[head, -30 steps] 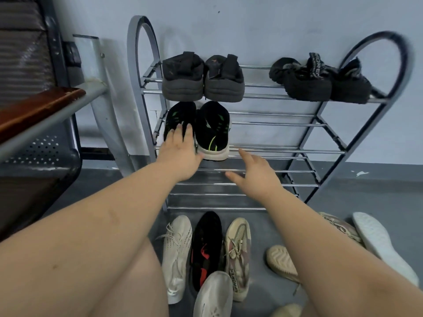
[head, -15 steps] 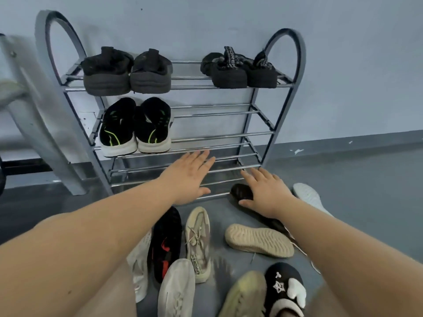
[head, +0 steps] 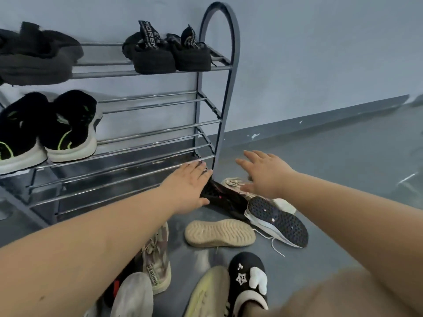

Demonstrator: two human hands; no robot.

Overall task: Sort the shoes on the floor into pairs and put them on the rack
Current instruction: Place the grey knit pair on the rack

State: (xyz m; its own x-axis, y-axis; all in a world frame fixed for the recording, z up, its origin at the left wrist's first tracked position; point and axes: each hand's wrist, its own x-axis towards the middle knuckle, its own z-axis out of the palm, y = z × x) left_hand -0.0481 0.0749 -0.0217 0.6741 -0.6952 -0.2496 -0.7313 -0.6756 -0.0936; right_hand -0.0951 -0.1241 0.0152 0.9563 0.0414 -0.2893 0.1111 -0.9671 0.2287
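A grey metal shoe rack (head: 219, 65) stands against the wall. Black strap shoes (head: 167, 53) sit on its top shelf, black sneakers with green marks (head: 68, 126) on the second. Several loose shoes lie on the floor at the rack's right foot: a black sneaker on its side (head: 231, 200) with its dark studded sole (head: 278, 220) showing, a beige shoe sole-up (head: 219, 233), a cream shoe (head: 233, 182). My left hand (head: 186, 186) reaches flat, fingers straight, over the black sneaker's toe. My right hand (head: 263, 172) hovers open above the cream shoe.
Near my knees lie a beige laced sneaker (head: 156, 261), a white shoe (head: 132, 296), a yellowish sneaker (head: 208, 294) and a black slipper with white trim (head: 249, 280), which is on a foot. The rack's lower shelves (head: 137, 156) hold nothing. Grey floor (head: 332, 168) stretches to the right.
The view has swung right. Both hands moved right and down from the rack's front toward the loose shoes at its right foot. Neither hand holds anything.
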